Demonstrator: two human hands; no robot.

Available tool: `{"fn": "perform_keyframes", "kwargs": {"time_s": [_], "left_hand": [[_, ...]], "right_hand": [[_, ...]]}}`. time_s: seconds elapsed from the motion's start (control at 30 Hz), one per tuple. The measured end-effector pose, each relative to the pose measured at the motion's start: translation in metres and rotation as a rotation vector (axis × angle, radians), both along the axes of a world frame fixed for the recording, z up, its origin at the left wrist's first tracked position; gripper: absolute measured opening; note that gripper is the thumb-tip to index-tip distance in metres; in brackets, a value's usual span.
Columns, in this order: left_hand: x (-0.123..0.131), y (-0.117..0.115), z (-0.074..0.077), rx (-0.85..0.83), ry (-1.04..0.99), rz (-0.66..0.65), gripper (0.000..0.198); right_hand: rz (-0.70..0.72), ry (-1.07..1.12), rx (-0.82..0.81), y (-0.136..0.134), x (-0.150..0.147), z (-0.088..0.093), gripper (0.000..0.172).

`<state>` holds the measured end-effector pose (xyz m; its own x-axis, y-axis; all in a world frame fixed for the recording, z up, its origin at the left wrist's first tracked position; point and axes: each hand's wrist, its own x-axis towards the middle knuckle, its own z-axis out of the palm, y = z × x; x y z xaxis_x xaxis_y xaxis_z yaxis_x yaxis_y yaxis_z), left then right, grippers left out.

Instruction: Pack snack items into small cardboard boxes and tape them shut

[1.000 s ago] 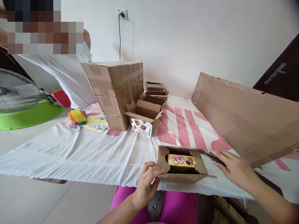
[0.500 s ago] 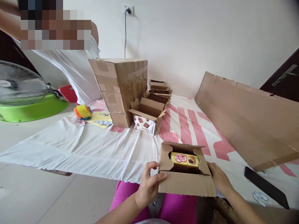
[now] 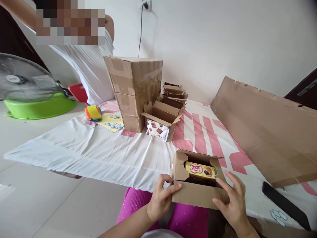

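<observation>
An open cardboard box rests at the table's near edge, its front flap folded out toward me. Inside it lies a yellow snack box with red lettering and a picture of a round pastry. My left hand pinches the left front corner of the cardboard box, thumb on the flap. Over the right side of the box, my right hand has its fingers spread. Its fingertips are close to the right flap and the near right corner; whether they touch, I cannot tell.
Taped cartons stand stacked beyond, beside a row of open boxes. A white pouch leans there. At right are a large cardboard panel and a black phone. Tape rolls, a fan and a person are left.
My right hand has come off the box's right side and moved up over its flap, fingers spreading. My left hand keeps its hold. The whole view has shifted slightly.
</observation>
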<state>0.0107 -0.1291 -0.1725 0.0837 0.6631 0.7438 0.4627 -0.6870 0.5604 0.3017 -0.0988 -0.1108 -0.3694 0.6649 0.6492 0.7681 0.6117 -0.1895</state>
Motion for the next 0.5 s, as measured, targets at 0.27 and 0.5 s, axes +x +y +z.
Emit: {"fn": "perform_keyframes", "kwargs": {"time_s": [0.27,0.5], "left_hand": [[-0.006,0.001,-0.019,-0.198,-0.267,0.032,0.030],[-0.018,0.044,-0.023,-0.628,-0.534,-0.145,0.045]], "right_hand": [[0.003,-0.077,0.061,0.007,-0.012,-0.025,0.018],[0.048,-0.024,0.227,0.020,-0.004,-0.039,0.025]]}}
